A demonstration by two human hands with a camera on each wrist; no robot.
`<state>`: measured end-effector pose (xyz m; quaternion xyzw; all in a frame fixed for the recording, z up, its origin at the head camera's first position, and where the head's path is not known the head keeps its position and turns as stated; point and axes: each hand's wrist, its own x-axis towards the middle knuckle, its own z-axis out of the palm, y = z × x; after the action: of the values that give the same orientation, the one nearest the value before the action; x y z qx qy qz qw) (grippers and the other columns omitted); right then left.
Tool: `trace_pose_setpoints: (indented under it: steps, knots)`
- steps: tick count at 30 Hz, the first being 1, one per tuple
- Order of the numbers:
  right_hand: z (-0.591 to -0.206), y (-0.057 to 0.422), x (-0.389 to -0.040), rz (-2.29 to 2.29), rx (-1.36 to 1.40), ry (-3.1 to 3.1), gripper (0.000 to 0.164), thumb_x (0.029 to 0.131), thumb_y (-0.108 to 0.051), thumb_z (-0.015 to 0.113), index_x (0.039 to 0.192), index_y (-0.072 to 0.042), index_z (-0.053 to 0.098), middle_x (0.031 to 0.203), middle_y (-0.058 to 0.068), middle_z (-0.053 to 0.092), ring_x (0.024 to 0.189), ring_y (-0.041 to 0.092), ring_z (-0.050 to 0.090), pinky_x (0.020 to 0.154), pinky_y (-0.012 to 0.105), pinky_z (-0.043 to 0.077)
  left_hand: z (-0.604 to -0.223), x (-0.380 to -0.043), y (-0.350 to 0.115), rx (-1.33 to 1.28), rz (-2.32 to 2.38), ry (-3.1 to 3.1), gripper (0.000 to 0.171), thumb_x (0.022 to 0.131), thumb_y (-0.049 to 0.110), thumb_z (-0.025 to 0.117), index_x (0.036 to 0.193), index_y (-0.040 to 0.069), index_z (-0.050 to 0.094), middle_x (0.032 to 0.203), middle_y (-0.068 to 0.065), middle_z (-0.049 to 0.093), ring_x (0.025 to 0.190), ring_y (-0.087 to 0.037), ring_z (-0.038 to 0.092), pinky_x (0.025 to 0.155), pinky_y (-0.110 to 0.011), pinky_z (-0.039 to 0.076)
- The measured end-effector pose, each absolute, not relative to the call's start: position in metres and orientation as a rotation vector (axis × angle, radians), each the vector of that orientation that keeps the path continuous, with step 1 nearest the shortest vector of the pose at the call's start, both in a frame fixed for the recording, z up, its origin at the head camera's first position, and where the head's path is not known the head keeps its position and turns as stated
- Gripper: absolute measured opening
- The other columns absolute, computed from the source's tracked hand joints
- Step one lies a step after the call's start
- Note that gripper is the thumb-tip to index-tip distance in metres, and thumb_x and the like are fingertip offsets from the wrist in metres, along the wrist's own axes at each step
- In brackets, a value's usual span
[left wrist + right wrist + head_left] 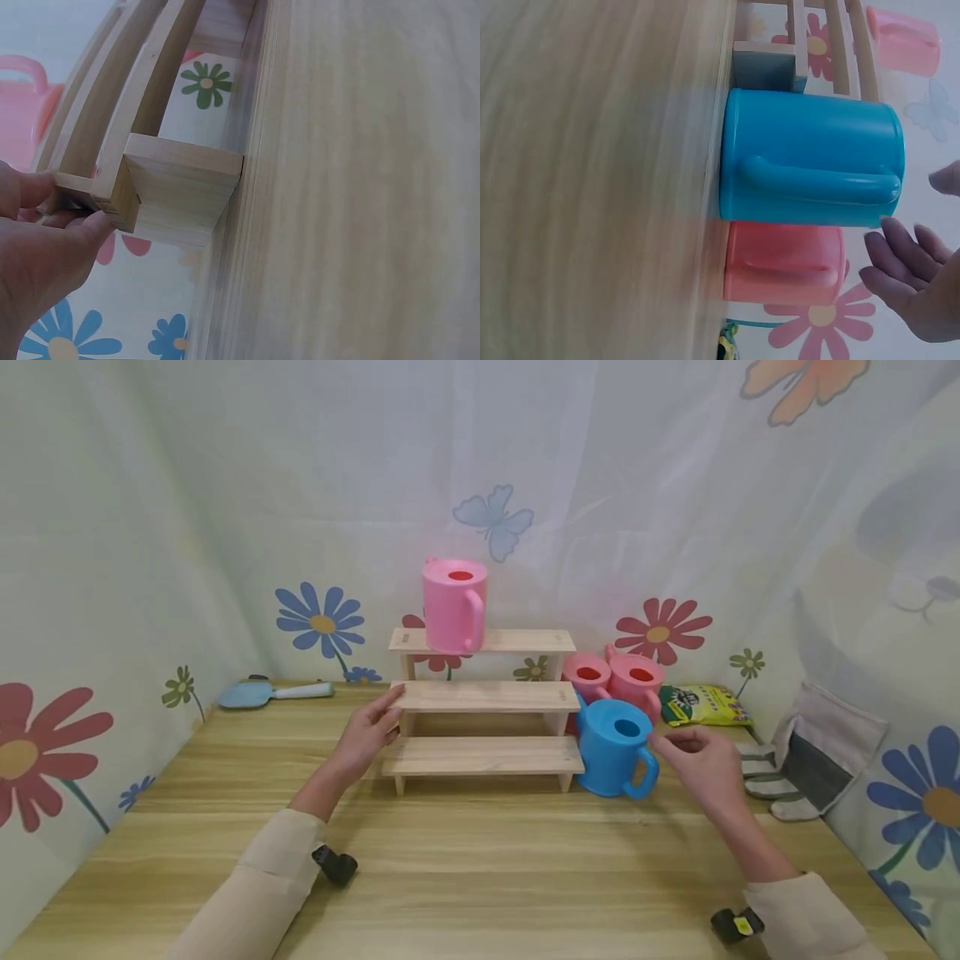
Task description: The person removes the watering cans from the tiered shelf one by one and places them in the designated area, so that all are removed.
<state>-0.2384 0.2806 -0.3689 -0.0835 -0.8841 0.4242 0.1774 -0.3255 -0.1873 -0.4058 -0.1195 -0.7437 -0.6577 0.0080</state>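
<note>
A three-step wooden stand [487,696] is on the table, its middle board pinched at the left end between the thumb and fingers of my left hand [362,735]. On the top step sits a pink watering can [452,610], handle toward me. A blue watering can [609,750] stands upright on the table against the stand's right side. Beside its upper rim is my right hand [705,770], fingers loosely bent; in the right wrist view the thumb and fingers [900,259] are apart with nothing between them.
Two more pink watering cans [637,681] stand behind the blue one. Farther right are a green-yellow packet [712,706] and grey-white gloves [817,760] leaning on the curtain. A light blue trowel [251,694] lies at the back left. A flowered curtain [360,485] encloses the table [480,877].
</note>
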Motion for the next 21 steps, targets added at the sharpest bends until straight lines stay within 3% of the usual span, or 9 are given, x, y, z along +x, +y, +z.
trace_pose_setpoints:
  steps: [5, 9, 16, 21]
  knots:
    - [-0.366, 0.273, -0.234, 1.213, -0.150, -2.384, 0.054, 0.093, -0.046, 0.069, 0.122, 0.000, 0.066, 0.117, 0.019, 0.068, 0.107, 0.034, 0.063, 0.070, 0.010, 0.048, -0.405, -0.326, -0.188, -0.378, -2.056, -2.328, 0.050, 0.108, 0.019, 0.046, 0.157, 0.016, 0.034, 0.108, -0.013, 0.042, 0.108, -0.026, 0.043, 0.107, -0.045, 0.041]
    - [-0.365, 0.264, -0.232, 1.253, 0.012, -2.336, 0.048, 0.094, -0.039, 0.070, 0.122, -0.001, 0.066, 0.117, 0.016, 0.069, 0.110, 0.032, 0.064, 0.078, 0.008, 0.048, -0.403, -0.325, -0.188, -0.391, -2.062, -2.324, 0.051, 0.108, 0.019, 0.046, 0.157, 0.015, 0.034, 0.106, -0.012, 0.041, 0.110, -0.028, 0.043, 0.107, -0.046, 0.040]
    - [-0.361, 0.242, -0.242, 1.274, 0.235, -2.301, 0.039, 0.094, -0.027, 0.074, 0.120, 0.000, 0.068, 0.115, 0.013, 0.071, 0.109, 0.029, 0.066, 0.095, 0.034, 0.052, -0.406, -0.326, -0.189, -0.403, -2.063, -2.314, 0.050, 0.108, 0.019, 0.046, 0.157, 0.014, 0.034, 0.106, -0.012, 0.040, 0.112, -0.028, 0.042, 0.107, -0.046, 0.041]
    - [-0.354, 0.220, -0.251, 1.354, 0.343, -2.252, 0.032, 0.092, -0.019, 0.075, 0.118, -0.001, 0.070, 0.113, 0.014, 0.071, 0.108, 0.029, 0.066, 0.095, 0.037, 0.052, -0.406, -0.325, -0.188, -0.397, -2.068, -2.309, 0.050, 0.108, 0.018, 0.045, 0.157, 0.014, 0.034, 0.109, -0.013, 0.040, 0.117, -0.031, 0.041, 0.107, -0.046, 0.040]
